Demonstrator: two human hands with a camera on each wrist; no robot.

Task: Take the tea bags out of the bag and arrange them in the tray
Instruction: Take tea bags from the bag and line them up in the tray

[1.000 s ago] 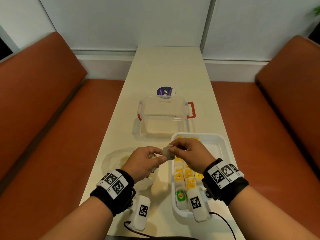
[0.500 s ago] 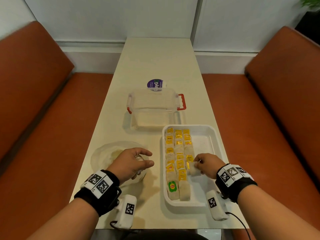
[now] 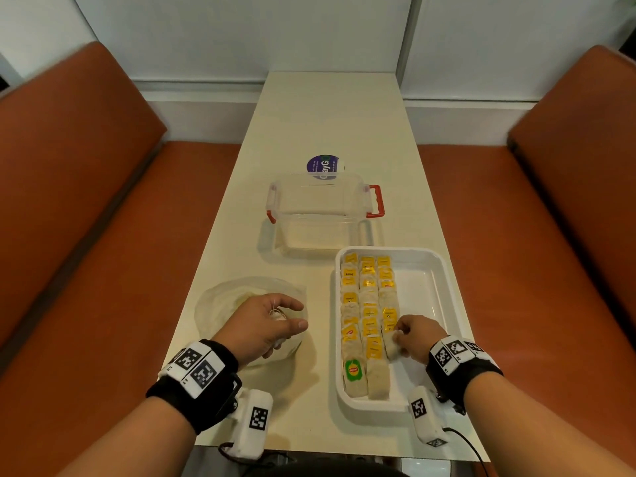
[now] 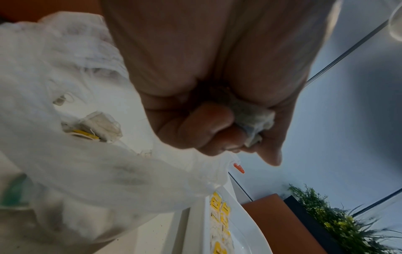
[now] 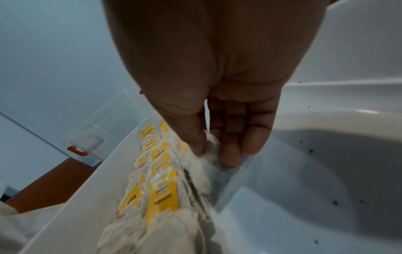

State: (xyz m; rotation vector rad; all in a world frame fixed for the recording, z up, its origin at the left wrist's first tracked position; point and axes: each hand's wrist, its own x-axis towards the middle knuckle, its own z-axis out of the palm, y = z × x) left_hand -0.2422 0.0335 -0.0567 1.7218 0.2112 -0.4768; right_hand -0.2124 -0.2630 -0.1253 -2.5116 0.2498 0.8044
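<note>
Along the left side of the white tray (image 3: pixel 444 304), tea bags (image 3: pixel 368 304) lie in 3 close columns from the far rim toward the near one; the right part of its floor is bare white, speckled with dark crumbs in the right wrist view. The right hand (image 3: pixel 414 337) sits at the near end of the third column, thumb and fingers (image 5: pixel 230 151) pinching a pale tea bag (image 3: pixel 392 346) just beside the yellow-tagged ones, its lower edge on the tray floor. Most bags show yellow tags; 1 at the near left corner has a green label. Left of the tray, apart from it, the crumpled translucent plastic bag (image 3: pixel 220 304) lies on the cream table (image 3: pixel 330 115), with 1 yellow-tagged bag visible inside in the left wrist view. The left hand (image 3: pixel 261 325) hovers over it, fingers curled round a crumpled tea bag (image 4: pixel 252 123). Beyond the tray stands a clear storage box (image 3: pixel 320 215) with red latches, and past it the tabletop runs open to the wall.
</note>
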